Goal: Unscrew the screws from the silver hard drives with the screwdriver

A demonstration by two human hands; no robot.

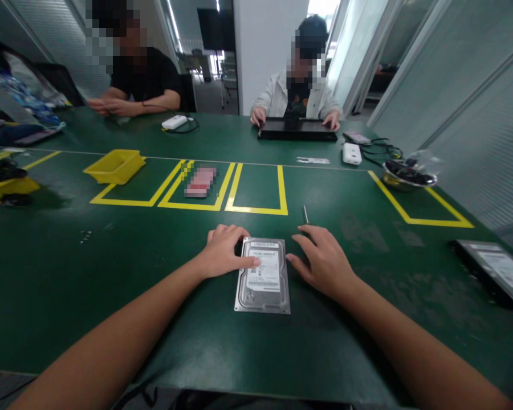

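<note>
A silver hard drive (263,275) with a white label lies flat on the green table (154,296) in front of me. My left hand (224,250) rests at its upper left corner, thumb lying across the label, fingers curled over the drive's far edge. My right hand (322,259) sits just right of the drive, thumb touching its right edge, fingers loosely bent on the table. A slim metal tool (305,214), perhaps a screwdriver, lies just beyond my right fingers.
Yellow tape boxes (256,209) mark the table ahead. A yellow bin (116,165) stands at the left, a metal bowl (408,175) at the right, another drive (498,270) at the far right edge. Two people sit across the table.
</note>
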